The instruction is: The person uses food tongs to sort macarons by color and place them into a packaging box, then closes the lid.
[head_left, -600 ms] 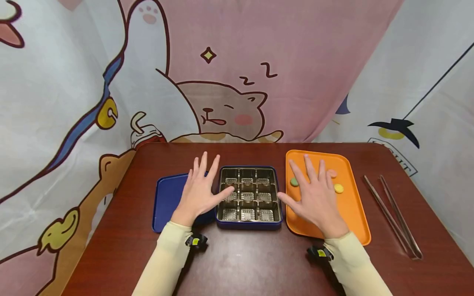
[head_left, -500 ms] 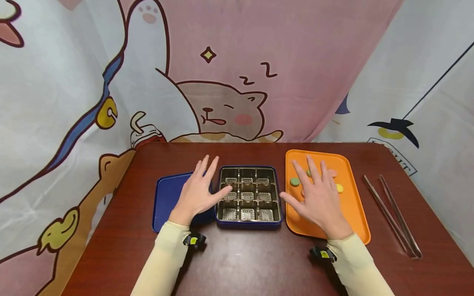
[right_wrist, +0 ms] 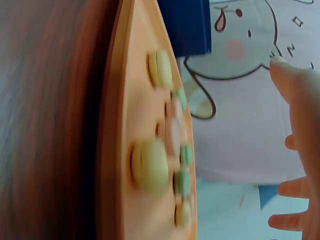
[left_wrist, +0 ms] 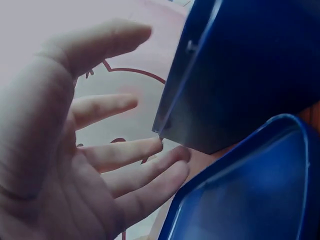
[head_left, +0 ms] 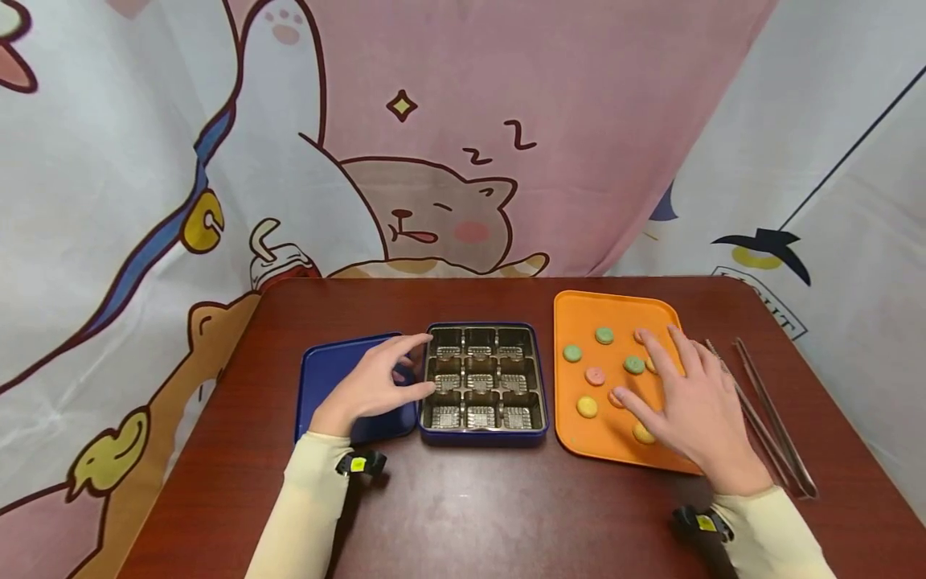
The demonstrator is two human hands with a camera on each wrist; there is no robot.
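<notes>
My left hand (head_left: 370, 384) hovers over the blue lid (head_left: 316, 396), thumb and fingertips at the left rim of a blue tin (head_left: 483, 439) with a nine-compartment metallic insert. In the left wrist view, its fingers (left_wrist: 120, 152) are loosely bent beside the tin's wall (left_wrist: 245, 70) and hold nothing. Over the right side of the orange tray (head_left: 571, 310), my right hand (head_left: 700, 414) is spread with nothing in it. Several macarons lie on that tray, among them a green macaron (head_left: 604, 335), a pink macaron (head_left: 596, 376) and a yellow macaron (head_left: 587, 407), some partly hidden by the hand.
Metal tongs (head_left: 776, 414) lie right of the tray, partly behind my right hand. A brown wooden table (head_left: 463, 515) bears everything. Behind it hangs a cloth (head_left: 615, 121) with cartoon animals.
My right hand has moved right across the tray, uncovering more macarons. The left hand has shifted slightly left and lower, its fingers less spread and turned toward the tin.
</notes>
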